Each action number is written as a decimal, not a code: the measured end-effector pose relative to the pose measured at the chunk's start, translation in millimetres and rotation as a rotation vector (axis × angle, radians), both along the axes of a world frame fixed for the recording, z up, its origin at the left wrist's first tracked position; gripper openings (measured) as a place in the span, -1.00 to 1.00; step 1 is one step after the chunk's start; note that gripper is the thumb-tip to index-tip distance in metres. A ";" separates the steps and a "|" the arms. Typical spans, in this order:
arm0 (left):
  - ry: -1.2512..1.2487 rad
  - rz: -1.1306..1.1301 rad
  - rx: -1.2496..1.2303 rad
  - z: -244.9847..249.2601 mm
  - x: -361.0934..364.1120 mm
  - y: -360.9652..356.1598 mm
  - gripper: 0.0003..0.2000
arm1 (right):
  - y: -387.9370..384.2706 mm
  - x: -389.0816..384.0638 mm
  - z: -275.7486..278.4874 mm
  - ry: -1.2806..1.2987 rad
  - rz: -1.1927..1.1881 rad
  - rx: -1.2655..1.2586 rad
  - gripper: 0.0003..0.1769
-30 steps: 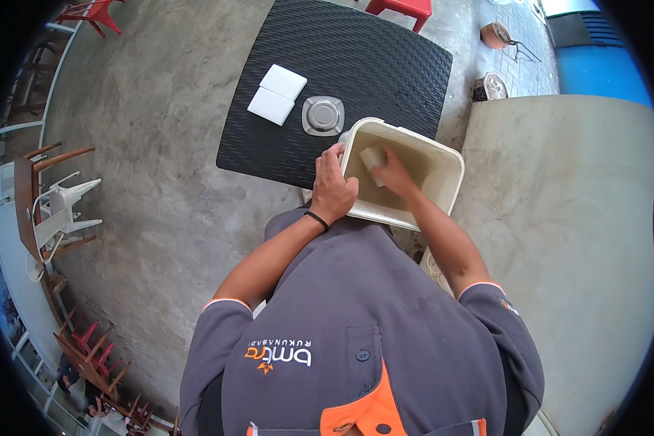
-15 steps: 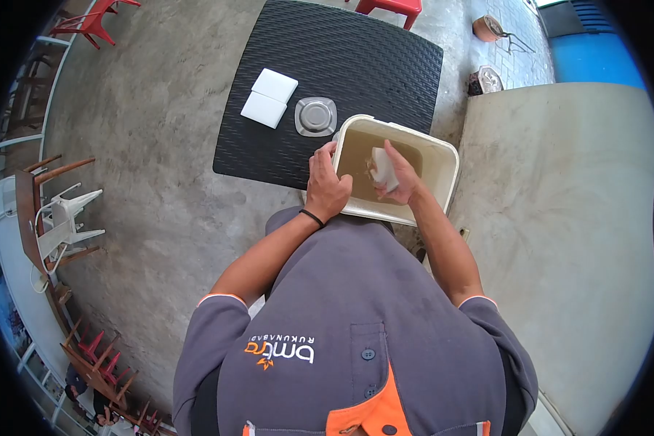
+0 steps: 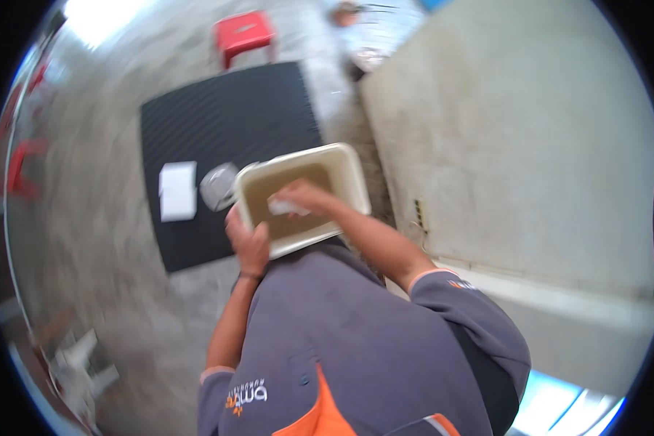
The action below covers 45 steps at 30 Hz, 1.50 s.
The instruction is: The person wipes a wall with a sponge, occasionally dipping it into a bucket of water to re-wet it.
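- Everything has swung since half a second ago: the view has turned and smeared, and the table (image 3: 225, 116) now sits up and to the left, with the wall (image 3: 523, 145) filling the right side.
- Left hand (image 3: 251, 243) has stayed where it was, on the near left corner of the tub (image 3: 341, 156). The forearm runs straight up from the sleeve and the wrist is level.
- I see its fingers clamped over the rim, thumb side toward me, holding the tub steady.
- Right hand (image 3: 301, 198) is reaching in over the near rim, elbow bent out to the right, palm turned down inside the tub.
- The pad (image 3: 285, 208), a pale patch, lies right under those fingers, touching them, low in the middle of the tub against the murky brown inside.
- I can't tell through the blur whether the fingers are clasped round the pad or only pressing on it.
- The tub sits at the table's near right corner, tilted a little in view.
- On the table to the tub's left are a metal dish (image 3: 218, 185), just beside the tub, and two white squares (image 3: 176, 190) beyond it.
- A red stool (image 3: 243, 33) stands past the table's far edge.
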<state>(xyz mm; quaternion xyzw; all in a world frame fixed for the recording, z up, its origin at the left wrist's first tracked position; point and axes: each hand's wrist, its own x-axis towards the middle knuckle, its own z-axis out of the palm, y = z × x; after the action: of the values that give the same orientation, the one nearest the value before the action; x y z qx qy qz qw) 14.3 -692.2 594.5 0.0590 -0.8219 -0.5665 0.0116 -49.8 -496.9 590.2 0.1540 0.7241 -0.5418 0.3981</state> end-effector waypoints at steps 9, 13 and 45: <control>-0.178 -0.055 -0.019 3.7 -5.4 -2.1 -0.37 | -27.5 27.2 11.2 0.522 -0.005 0.309 -0.65; -0.053 -0.031 -0.067 2.3 -24.0 -12.1 -0.33 | -38.1 27.5 -36.5 0.749 -0.068 0.521 -0.56; 0.916 -0.053 -0.405 114.2 -50.9 181.8 -0.10 | 442.6 297.4 402.3 1.774 -1.447 0.677 -0.25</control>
<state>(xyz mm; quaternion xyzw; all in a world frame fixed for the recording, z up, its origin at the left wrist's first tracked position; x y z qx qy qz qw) -36.6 -510.3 708.8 -0.2203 -0.8270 -0.3634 0.3680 247.7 -54.3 992.6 0.1954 0.5977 -0.3392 -0.6997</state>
